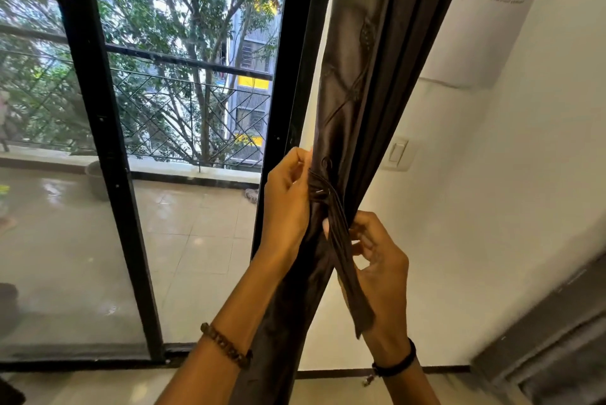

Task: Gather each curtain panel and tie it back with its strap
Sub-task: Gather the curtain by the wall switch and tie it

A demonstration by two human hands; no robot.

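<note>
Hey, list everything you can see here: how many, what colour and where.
curtain: one, dark brown, gathered, hanging right of the door
strap: one, dark brown, wrapped round the curtain, tail hanging down
door: one, black frame with glass, left half of view
railing: one, black, along the balcony edge outside
trees: a few, green, beyond the railing
pot: one, grey, on the balcony floor
switch: one, white, on the wall right of the curtain
paper: one, white, on the wall at upper right
bead bracelet: one, brown, left wrist
cord bracelet: one, black, right wrist
left hand: grips the curtain at the strap
right hand: pinches the strap's tail
</note>
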